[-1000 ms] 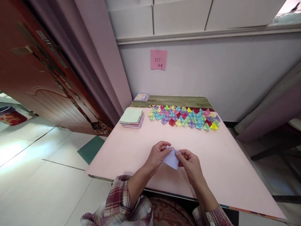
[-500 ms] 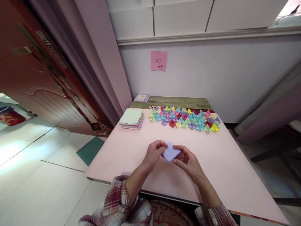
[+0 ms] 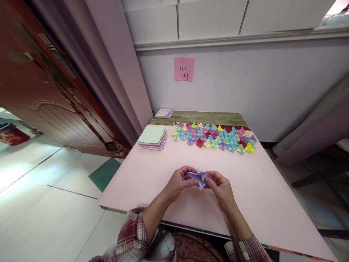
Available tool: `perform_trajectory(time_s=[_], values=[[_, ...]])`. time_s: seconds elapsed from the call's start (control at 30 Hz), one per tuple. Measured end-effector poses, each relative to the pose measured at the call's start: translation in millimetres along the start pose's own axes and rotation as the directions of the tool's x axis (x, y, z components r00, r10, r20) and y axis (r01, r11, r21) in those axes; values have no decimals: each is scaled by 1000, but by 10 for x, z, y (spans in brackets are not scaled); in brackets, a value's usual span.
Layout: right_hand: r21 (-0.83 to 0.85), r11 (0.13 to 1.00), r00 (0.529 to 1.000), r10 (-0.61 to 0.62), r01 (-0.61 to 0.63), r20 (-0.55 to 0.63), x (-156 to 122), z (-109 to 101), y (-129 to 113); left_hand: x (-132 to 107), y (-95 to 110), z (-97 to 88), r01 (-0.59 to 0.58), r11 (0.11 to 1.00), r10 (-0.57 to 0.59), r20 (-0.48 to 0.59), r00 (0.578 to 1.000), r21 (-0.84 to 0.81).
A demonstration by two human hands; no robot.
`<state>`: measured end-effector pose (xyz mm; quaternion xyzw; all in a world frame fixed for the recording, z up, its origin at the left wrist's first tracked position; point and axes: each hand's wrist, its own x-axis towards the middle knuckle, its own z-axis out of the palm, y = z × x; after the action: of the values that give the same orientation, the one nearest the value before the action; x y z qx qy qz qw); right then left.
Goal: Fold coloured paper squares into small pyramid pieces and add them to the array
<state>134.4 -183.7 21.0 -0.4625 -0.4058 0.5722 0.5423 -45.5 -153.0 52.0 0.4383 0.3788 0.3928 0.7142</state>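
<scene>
Between my hands is a piece of lavender origami paper [image 3: 201, 177], its flaps spread partly apart so that inner folds show. My left hand [image 3: 180, 183] pinches its left side, the thumb lying across the front. On the right side, my right hand [image 3: 219, 185] grips a flap between thumb and fingers. Both hands are just above the near middle of the pink tabletop [image 3: 152, 174]. Some fingertips are hidden behind the paper.
Many folded paper pieces [image 3: 215, 140] in mixed colours stand in rows at the back. A stack of square paper sheets [image 3: 152, 136] lies at the left. Behind it is a small printed pack [image 3: 164, 113]. A pink note [image 3: 184, 69] sticks to the wall.
The lavender paper was a flat folded diamond; now its layers are pulled open. My left thumb has come across its front, and my right thumb has moved up onto a flap.
</scene>
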Motion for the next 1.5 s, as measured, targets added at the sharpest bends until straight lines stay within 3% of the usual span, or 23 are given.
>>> perform_trajectory(time_s=[0.27, 0.43, 0.63, 0.93, 1.17, 1.5], values=[[-30, 999, 997, -35, 32, -75, 1, 0, 83, 52, -106, 34, -18, 1000, 18, -157, 987, 3], [50, 998, 999, -46, 45, 8, -49, 35, 105, 39, -115, 65, 1, 999, -10, -241, 970, -37], [34, 996, 996, -86, 85, 10, -75, 30, 89, -9, -59, 118, -49, 997, 38, -201, 979, -51], [81, 995, 985, -73, 60, 159, -128, -26, -26, -58, -3, 96, -55, 998, 51, -222, 974, -14], [117, 992, 995, -66, 57, 74, -113, -24, -22, -85, 32, 85, -23, 1000, 24, -142, 990, 14], [19, 996, 989, -90, 93, -115, -116, -23, -22, -106, 54, 79, -46, 991, 56, -80, 995, 122]])
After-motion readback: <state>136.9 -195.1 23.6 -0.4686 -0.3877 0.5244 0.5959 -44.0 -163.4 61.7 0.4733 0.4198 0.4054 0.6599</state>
